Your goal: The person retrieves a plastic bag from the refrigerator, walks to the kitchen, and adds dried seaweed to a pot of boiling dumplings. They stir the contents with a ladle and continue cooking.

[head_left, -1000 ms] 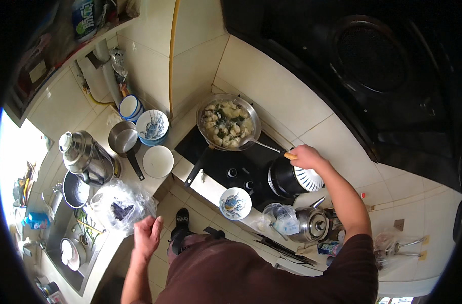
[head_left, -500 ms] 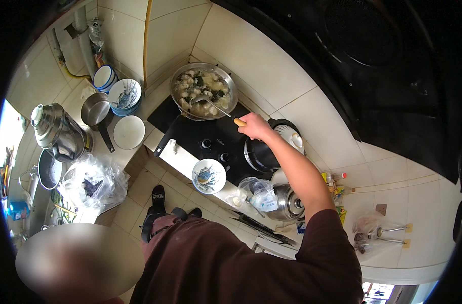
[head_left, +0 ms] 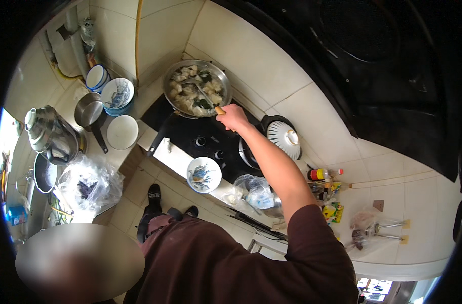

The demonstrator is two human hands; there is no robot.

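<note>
My right hand [head_left: 233, 117] grips the wooden handle of a long metal ladle [head_left: 207, 97], whose bowl dips into a steel pan [head_left: 226, 87] of broth with pale dumpling-like pieces and dark green leaves. The pan sits on a black glass cooktop [head_left: 188, 136], its black handle pointing toward me. At the front edge lies a patterned bowl [head_left: 205, 186]; to the right of my hand stands a black pot with a white ribbed top [head_left: 282, 142]. My left hand is not visible; a blurred oval covers the lower left.
Stacked bowls [head_left: 114, 106], a small saucepan [head_left: 86, 114], a plate [head_left: 122, 131], a steel flask [head_left: 56, 134] and a plastic bag [head_left: 89, 187] occupy the left counter, beside the sink. A kettle behind bags and several bottles [head_left: 317, 174] are at the right. A black hood [head_left: 383, 91] hangs above.
My right hand and ladle have moved left and further into the pan. My left hand, seen closed a second ago, is no longer visible. The whole view has shifted.
</note>
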